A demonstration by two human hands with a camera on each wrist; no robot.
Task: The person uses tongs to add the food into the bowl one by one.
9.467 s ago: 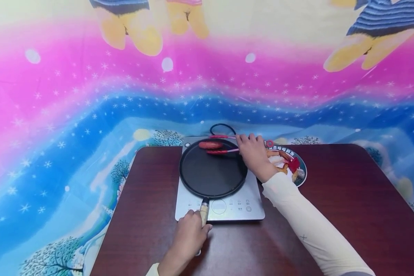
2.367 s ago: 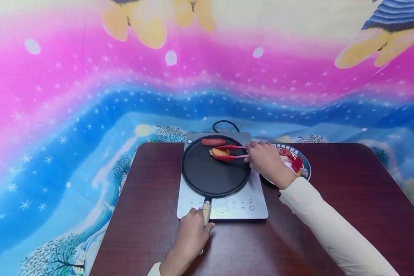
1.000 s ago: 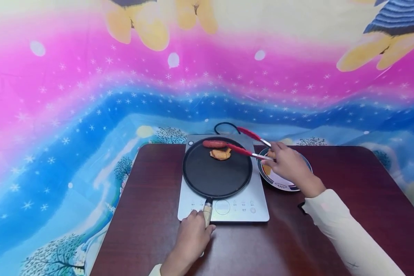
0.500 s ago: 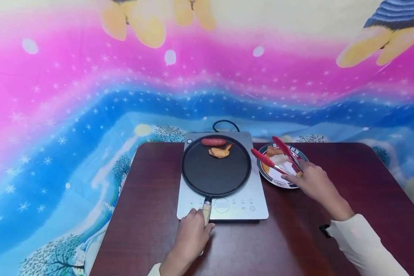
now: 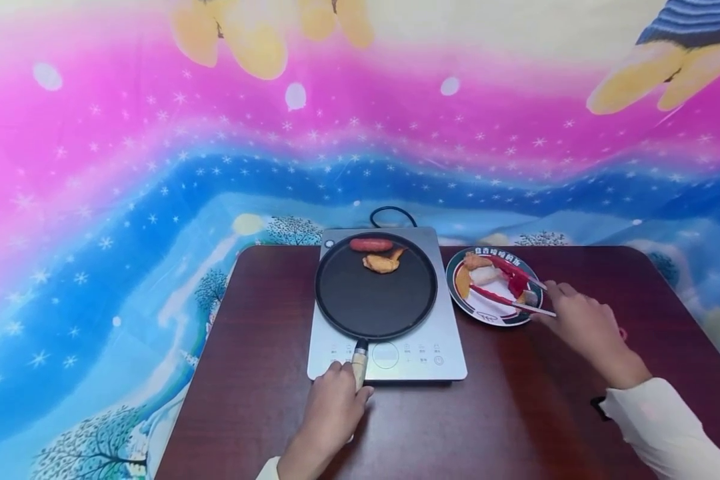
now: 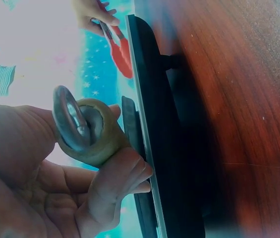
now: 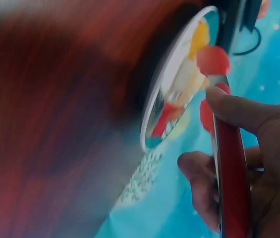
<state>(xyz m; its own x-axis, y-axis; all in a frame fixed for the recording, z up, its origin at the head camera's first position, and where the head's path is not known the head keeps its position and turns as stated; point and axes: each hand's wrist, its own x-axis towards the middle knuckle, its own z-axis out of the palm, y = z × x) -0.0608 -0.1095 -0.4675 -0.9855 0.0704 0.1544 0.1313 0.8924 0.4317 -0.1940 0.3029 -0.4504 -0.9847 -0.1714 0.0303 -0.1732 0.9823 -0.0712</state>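
Observation:
My left hand [image 5: 334, 408] grips the light wooden handle [image 6: 105, 141] of a flat black pan [image 5: 375, 303]. A reddish sausage [image 5: 371, 245] lies near the pan's far rim. Just below it rests a golden-brown chicken wing [image 5: 382, 264]. My right hand [image 5: 585, 327] holds red-tipped metal tongs [image 7: 233, 173], their arms spread apart over the plate [image 5: 452, 280]. Between and around the tong tips lie a brown piece [image 5: 477, 261], a whitish piece [image 5: 485, 275], a yellow-orange piece [image 5: 463, 283] and a red piece [image 5: 518, 284]. Whether the tips touch any food, I cannot tell.
The pan stands on a silver induction cooker [image 5: 450, 353] with touch controls at its front. Its black cord [image 5: 393, 209] loops behind. Everything sits on a dark red-brown wooden table [image 5: 246, 333], with a patterned cloth backdrop [image 5: 360, 133] behind the far edge.
Earlier the tongs were at the sausage, then set the chicken wing down below it. They have since moved right to the plate. My left hand has stayed on the pan handle.

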